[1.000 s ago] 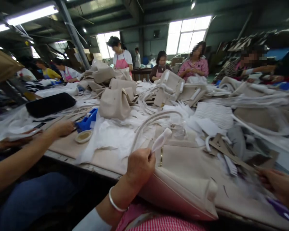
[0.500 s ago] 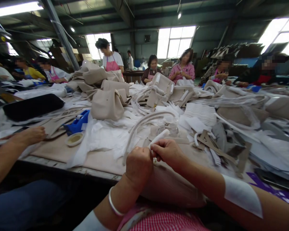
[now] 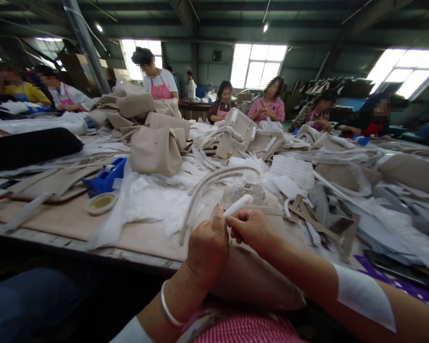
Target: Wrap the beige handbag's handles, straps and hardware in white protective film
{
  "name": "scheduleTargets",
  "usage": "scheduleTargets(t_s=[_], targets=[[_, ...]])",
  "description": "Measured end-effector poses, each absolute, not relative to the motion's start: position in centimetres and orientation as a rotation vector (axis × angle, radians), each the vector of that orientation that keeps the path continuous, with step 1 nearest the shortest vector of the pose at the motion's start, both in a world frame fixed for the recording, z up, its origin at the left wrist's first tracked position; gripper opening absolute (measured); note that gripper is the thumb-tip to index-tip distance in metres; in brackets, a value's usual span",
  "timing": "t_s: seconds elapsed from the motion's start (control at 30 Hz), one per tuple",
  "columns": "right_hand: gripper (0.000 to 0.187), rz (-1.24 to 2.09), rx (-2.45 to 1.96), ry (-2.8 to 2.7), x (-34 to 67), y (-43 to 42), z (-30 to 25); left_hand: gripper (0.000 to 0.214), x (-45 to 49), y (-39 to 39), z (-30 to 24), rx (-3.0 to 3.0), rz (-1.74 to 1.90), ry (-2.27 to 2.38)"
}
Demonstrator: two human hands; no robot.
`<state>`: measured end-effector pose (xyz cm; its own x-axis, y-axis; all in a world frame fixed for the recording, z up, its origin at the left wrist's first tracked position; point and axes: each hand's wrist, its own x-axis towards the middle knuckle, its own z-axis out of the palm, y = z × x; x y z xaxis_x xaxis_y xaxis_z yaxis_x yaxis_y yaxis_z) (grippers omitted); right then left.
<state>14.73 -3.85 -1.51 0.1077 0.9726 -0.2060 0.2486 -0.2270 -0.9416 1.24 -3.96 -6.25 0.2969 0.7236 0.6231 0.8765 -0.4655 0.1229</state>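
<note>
So, my counter (image 3: 139,238) is heaped with beige bags (image 3: 155,150); the smooth handbag (image 3: 252,278) slumps at its near edge, insides hidden. Left grip (image 3: 208,245) is curled tight around, and right grip (image 3: 253,228) pinches, a puffy white wrap (image 3: 240,203) angled up.

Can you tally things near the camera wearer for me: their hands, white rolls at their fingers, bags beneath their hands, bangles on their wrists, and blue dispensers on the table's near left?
Hands, left hand and right hand: 2
White roll: 1
Bag: 1
Bangle: 1
Blue dispenser: 1
Total: 6
</note>
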Motion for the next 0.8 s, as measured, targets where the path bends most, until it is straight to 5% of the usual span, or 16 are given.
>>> scheduleTargets(t_s=[0.1,0.4,0.63,0.8], targets=[[0.022,1.152,-1.568,-1.307,14.7,-4.2,-1.7,0.017,0.9,-3.8,-6.1,-2.416,-0.845,-1.552],[0.022,0.838,-1.495,-1.632,15.4,-4.8,-2.6,0.023,1.3,-2.8,-5.1,-2.607,-0.850,-1.678],[0.022,1.069,-1.599,-1.404,15.2,-4.8,-3.0,0.021,1.4,-2.8,-4.9,-2.653,-0.997,-1.853],[0.020,0.432,-1.453,-1.895,16.2,-4.8,-3.5,0.022,1.3,-2.9,-4.6,-2.714,-1.127,-1.898]])
